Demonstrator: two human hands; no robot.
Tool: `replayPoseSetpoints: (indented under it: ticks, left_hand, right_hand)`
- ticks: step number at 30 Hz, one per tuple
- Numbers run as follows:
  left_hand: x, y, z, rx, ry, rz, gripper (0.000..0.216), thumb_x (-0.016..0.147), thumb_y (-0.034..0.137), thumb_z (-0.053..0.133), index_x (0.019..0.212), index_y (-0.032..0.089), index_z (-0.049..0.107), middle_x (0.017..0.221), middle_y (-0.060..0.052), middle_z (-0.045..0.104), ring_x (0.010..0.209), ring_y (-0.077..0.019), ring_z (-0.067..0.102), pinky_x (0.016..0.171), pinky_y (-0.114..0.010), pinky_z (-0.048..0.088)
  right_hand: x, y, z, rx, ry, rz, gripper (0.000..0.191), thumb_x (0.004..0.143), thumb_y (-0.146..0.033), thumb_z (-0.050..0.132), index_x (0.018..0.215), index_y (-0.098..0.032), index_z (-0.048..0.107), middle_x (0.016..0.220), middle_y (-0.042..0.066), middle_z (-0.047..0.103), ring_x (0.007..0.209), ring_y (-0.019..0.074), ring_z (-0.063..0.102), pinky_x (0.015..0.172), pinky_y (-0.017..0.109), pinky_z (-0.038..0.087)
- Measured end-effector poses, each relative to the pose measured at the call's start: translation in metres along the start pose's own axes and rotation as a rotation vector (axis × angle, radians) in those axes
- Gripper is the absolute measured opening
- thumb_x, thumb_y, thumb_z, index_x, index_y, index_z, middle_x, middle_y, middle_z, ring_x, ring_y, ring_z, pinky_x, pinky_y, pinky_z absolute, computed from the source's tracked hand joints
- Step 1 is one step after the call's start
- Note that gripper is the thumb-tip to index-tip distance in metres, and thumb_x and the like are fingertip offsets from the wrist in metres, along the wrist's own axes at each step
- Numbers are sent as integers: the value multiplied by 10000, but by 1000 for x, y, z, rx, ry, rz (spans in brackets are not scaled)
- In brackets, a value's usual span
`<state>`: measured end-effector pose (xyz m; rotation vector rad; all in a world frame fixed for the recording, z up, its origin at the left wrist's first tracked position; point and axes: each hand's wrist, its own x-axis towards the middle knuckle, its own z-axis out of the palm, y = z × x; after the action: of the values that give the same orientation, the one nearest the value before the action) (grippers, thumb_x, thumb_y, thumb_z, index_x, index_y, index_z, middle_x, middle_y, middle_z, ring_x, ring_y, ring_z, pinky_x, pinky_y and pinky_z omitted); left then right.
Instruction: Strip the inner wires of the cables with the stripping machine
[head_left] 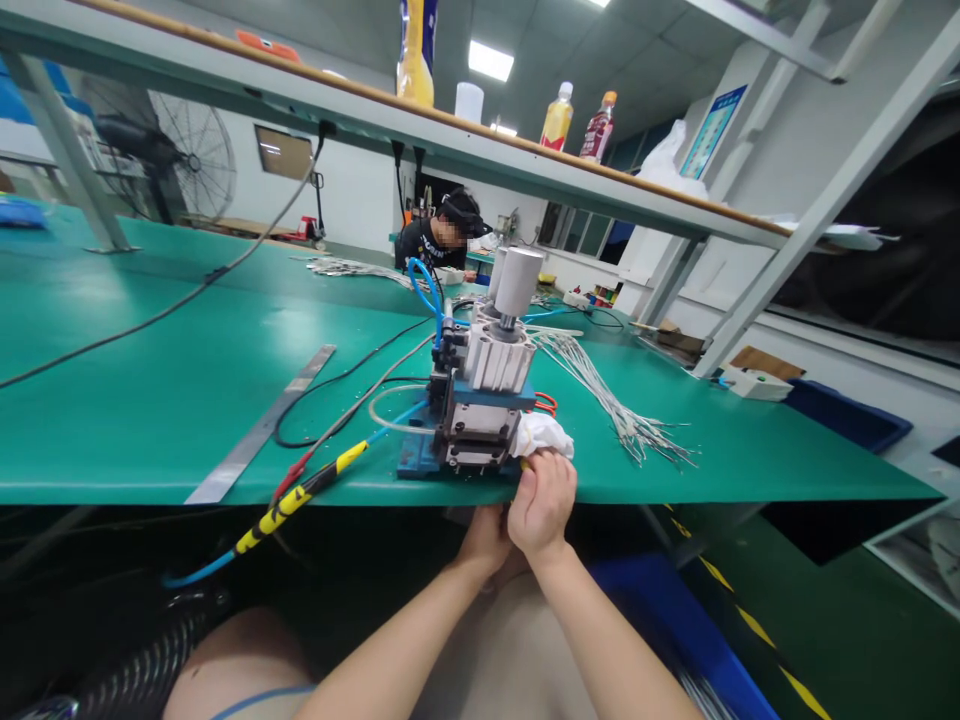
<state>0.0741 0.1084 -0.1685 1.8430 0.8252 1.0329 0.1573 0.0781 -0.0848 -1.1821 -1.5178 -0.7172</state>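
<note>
A small pneumatic machine (491,400) with a silver cylinder on top and a blue base stands at the front edge of the green table. My right hand (546,500) is curled closed beside its lower right corner, just below a bunched white cloth (546,436). A bit of yellow shows by the fingertips, but what the hand holds is hidden. My left hand (487,535) is below the table edge, close against the right hand; its fingers are out of sight. Red-orange loops (546,403), perhaps tool handles, stick out behind the cloth.
Stripped grey cables (615,400) lie in a bundle right of the machine. A metal ruler (262,425), air hoses and a yellow-black taped tube (300,495) lie left. Overhead runs a shelf (480,125) with bottles. Another person (435,240) sits across the table; a blue bin (675,620) stands below.
</note>
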Motion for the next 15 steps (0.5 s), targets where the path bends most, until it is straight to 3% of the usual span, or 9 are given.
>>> replayPoseSetpoints:
  ticks: [3, 10, 15]
  left_hand:
    - [1, 0, 4, 68, 53, -66, 239, 954, 346, 636, 1088, 154, 682, 1108, -72, 702, 1045, -234, 663, 957, -449, 529]
    - [5, 7, 14, 191, 158, -255, 255, 974, 360, 606, 895, 127, 674, 857, -14, 680, 808, -192, 678, 738, -334, 577]
    - [8, 11, 11, 216, 223, -219, 239, 994, 316, 567, 883, 127, 661, 773, -17, 652, 683, -157, 643, 637, -296, 557]
  right_hand:
    - [1, -2, 1, 11, 4, 24, 244, 979, -123, 380, 1129, -130, 572, 1006, 167, 653, 974, 315, 582, 891, 487, 428]
    - [12, -11, 3, -51, 46, 63, 229, 970, -159, 343, 999, -156, 570, 854, 113, 627, 820, 271, 558, 832, 436, 454]
    - [16, -12, 6, -84, 68, 94, 242, 967, -195, 318, 929, -180, 556, 823, 89, 607, 799, 262, 564, 803, 414, 449]
